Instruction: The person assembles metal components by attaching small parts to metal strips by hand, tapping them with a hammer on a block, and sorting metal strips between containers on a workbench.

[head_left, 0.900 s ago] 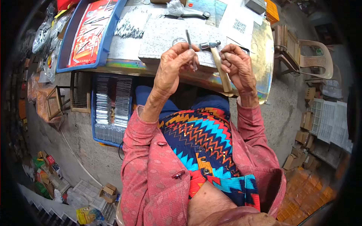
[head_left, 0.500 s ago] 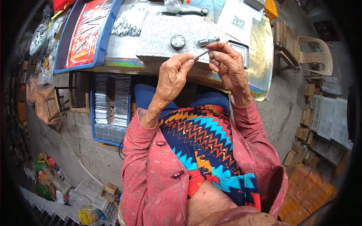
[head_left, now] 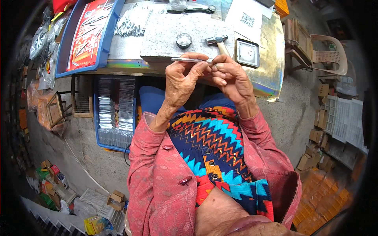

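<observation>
A thin, flat metal strip (head_left: 188,60) lies almost level between my hands, just in front of a pale stone-like block (head_left: 161,36). My left hand (head_left: 177,84) is closed on it, with the thumb underneath and the strip's left end sticking out past the fingers. Against its right end, my right hand (head_left: 238,80) is pinched shut; what lies between those fingertips is too small to make out. On the block sit a small round tin (head_left: 184,40) and a hammer (head_left: 217,39) with its handle toward my right hand.
Right of the block rests a square dark-rimmed dish (head_left: 247,53). A blue tray (head_left: 103,59) of loose strips stands at the table's left, beside a pile of metal pieces (head_left: 132,21). Below, a blue crate (head_left: 114,141) holds stacked strips. A chair (head_left: 328,53) stands at right.
The strip has turned from slanting to nearly level, its free end now pointing left. My right hand has come lower and closer to my left, uncovering the hammer and the square dish.
</observation>
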Tool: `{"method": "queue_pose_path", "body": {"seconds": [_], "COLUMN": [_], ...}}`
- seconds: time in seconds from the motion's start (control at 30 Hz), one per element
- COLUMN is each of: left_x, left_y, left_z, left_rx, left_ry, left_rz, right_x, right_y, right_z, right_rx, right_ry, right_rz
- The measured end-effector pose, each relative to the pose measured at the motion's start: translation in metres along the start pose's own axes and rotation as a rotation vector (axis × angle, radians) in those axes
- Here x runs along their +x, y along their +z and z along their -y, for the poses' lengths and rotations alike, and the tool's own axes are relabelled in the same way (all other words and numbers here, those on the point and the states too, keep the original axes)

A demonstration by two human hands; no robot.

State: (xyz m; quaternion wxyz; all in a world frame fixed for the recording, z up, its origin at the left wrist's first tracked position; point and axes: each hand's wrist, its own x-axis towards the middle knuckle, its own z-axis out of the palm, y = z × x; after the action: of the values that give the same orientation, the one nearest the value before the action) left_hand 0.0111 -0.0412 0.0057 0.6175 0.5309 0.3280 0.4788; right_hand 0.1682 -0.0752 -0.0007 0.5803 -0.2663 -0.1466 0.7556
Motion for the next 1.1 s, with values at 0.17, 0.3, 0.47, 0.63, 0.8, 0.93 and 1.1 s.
{"method": "queue_pose_path", "body": {"seconds": [0.17, 0.3, 0.47, 0.63, 0.8, 0.93, 1.1], "left_x": [0.002, 0.002, 0.002, -0.001, -0.003, -0.003, -0.004], "left_y": [-0.006, -0.011, -0.016, -0.02, -0.018, -0.018, -0.016], "left_z": [0.01, 0.017, 0.023, 0.03, 0.032, 0.034, 0.033], "left_rx": [-0.043, -0.371, -0.611, -0.719, -0.742, -0.746, -0.727], "left_ry": [-0.005, -0.254, -0.37, -0.427, -0.429, -0.435, -0.406], "left_rz": [0.023, -0.026, -0.004, 0.01, -0.033, -0.019, -0.014], "right_x": [-0.003, -0.005, -0.004, -0.001, -0.001, -0.002, -0.002], "right_y": [0.004, 0.01, 0.009, 0.012, 0.015, 0.016, 0.014], "right_z": [-0.007, -0.012, -0.015, -0.019, -0.02, -0.02, -0.02], "right_rx": [-0.141, -0.214, -0.276, -0.309, -0.374, -0.414, -0.411], "right_ry": [-0.045, -0.125, -0.172, -0.196, -0.2, -0.212, -0.227], "right_rz": [-0.021, -0.017, -0.01, -0.032, -0.074, -0.092, -0.096]}}
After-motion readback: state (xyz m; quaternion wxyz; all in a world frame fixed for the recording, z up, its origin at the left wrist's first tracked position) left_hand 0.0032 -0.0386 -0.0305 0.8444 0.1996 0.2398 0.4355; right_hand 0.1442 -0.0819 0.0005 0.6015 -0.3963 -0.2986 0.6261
